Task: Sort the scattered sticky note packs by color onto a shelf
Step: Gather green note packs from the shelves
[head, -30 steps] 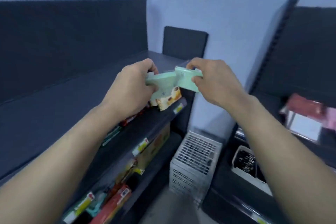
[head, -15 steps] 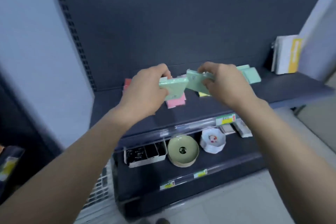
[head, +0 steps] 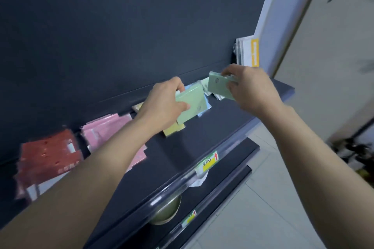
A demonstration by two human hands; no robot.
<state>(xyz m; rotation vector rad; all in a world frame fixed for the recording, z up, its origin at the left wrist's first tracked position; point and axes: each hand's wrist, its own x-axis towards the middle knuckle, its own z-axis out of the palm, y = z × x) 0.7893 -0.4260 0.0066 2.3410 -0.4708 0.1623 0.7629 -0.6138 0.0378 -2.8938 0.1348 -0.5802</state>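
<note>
1. The left hand (head: 162, 107) gripped a green pack (head: 191, 103), thumb on its face and fingers curled over the far edge, just above the shelf (head: 212, 133).
2. The right hand (head: 253, 91) pinched a 2nd pack (head: 219, 87), also green, higher and further right, near the back panel (head: 121, 36).
3. From left to right, the shelf held red packs (head: 48, 157), pink packs (head: 109, 133), a yellow pack (head: 174, 130) and a blue pack (head: 203, 112).
4. The 2 green packs were likely carried right because green belongs past blue in that row.
5. Pale wrapping (head: 208, 92) behind the 2nd pack may have been green packs already shelved, but the blur hid it.
6. Booklets (head: 248, 50) stood at the far right end.
</note>
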